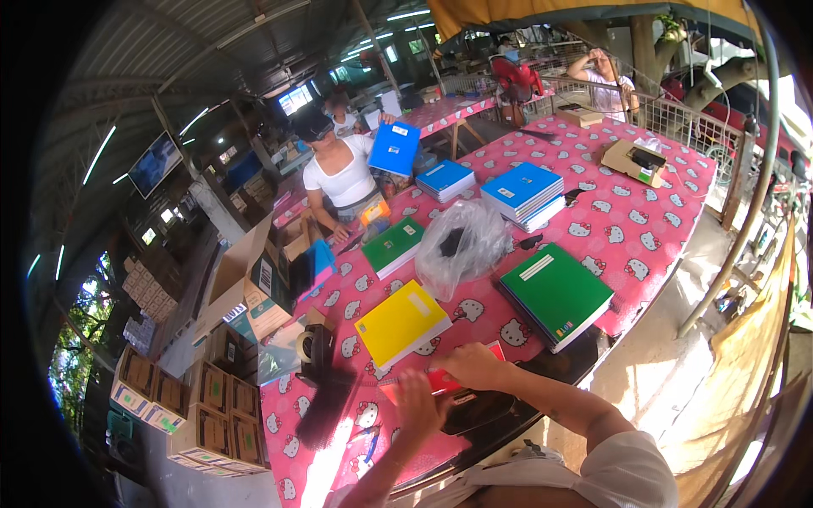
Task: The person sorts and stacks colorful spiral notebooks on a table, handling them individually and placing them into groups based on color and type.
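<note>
Near the table's front edge lies a red notebook (444,383), mostly covered by my hands. My right hand (472,366) is closed at its far edge, fingers curled on it. Over its left end is my left hand (415,403), slightly blurred, with its fingers stretched out and touching or just above the cover. Just beyond sits a yellow notebook stack (403,322). A green notebook stack (556,294) lies to the right, and a smaller green stack (394,247) farther off. Between them rests a crumpled clear plastic bag (464,245) with something dark inside or beneath it.
A black tape dispenser (317,349) stands at left, by an open cardboard box (254,288). Blue notebook stacks (523,193) lie farther back. Across the table, a person (343,173) holds up a blue notebook (395,149). Small boxes (222,411) are piled at lower left.
</note>
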Motion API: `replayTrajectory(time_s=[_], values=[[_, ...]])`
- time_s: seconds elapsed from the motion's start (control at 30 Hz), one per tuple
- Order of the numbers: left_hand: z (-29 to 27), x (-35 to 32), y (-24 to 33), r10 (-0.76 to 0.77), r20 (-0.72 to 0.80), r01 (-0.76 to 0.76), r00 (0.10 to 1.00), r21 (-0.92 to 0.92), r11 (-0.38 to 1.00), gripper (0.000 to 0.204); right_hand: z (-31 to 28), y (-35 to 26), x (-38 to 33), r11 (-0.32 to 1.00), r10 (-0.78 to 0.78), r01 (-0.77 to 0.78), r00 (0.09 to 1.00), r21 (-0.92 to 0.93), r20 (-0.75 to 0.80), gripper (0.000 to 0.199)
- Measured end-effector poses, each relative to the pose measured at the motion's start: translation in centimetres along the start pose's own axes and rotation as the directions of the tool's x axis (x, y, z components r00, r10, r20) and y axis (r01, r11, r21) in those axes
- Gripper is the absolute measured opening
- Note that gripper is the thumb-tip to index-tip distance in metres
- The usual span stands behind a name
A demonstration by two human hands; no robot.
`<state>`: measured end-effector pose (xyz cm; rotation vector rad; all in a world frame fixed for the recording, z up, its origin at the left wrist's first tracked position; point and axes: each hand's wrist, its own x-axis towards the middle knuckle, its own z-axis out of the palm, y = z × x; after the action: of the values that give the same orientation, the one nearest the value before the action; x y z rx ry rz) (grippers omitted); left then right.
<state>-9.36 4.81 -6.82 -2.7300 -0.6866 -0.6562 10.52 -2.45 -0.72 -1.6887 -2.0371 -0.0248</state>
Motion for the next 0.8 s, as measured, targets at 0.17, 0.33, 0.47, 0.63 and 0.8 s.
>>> replayTrajectory(time_s=[0.17, 0.33, 0.47, 0.63, 0.8], values=[[1.4, -0.4, 1.4, 0.055, 0.024, -0.052, 0.998, -0.137, 0.989, 0.086, 0.0, 0.8, -1.6, 0.975, -0.057, 0.011, 0.978, -0.221, -0.203, 0.048], [-5.5, 3.9, 0.2, -0.111, -0.085, 0.092, 0.99, -0.202, 0.975, 0.073, -2.6, 4.3, -6.0, 0.861, 0.24, -0.08, 0.935, 0.503, -0.262, 0.066], [-7.5, 8.6, -2.8, 0.161, 0.522, 0.049, 0.838, -0.365, 0.93, 0.043, 3.3, 6.5, -6.9, 0.212, 0.267, -0.173, 0.957, 0.962, 0.113, 0.044], [-3.1, 5.7, -0.3, 0.149, 0.136, -0.131, 0.979, -0.131, 0.983, 0.053, 4.0, 5.2, -6.6, 0.322, 0.293, -0.155, 0.954, 0.934, 0.057, 0.033], [2.3, -0.3, 3.5, -0.012, 0.011, 0.014, 1.0, -0.308, 0.951, 0.086, 3.9, 4.6, -6.7, 0.444, 0.38, -0.16, 0.925, 0.882, -0.023, 0.033]])
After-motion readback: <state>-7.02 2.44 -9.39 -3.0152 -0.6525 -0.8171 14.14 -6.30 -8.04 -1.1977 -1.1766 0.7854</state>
